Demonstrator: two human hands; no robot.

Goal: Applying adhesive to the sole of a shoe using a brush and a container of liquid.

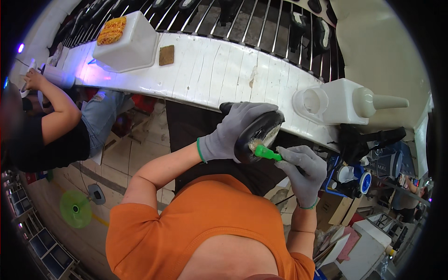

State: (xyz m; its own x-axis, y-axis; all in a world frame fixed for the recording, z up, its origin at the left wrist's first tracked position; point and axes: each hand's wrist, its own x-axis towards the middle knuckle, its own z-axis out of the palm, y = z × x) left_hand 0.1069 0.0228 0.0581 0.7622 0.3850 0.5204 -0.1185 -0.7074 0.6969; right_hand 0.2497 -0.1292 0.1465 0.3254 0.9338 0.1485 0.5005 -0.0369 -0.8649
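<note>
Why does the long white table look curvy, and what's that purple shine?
Head view: the fisheye lens probably bends the long white table; head view: purple-blue light glares off its left end, source unclear; head view: the bright green brush handle looks fairly sharp.

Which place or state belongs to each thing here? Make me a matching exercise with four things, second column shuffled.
Column one:
1. left hand
2. green-handled brush
3. brown square piece
4. yellow-orange packet

Column two:
A. on the white box
B. lying flat on the white bench
C. gripping the black shoe
D. held in the right hand

Right pairs: 1-C, 2-D, 3-B, 4-A.
</note>
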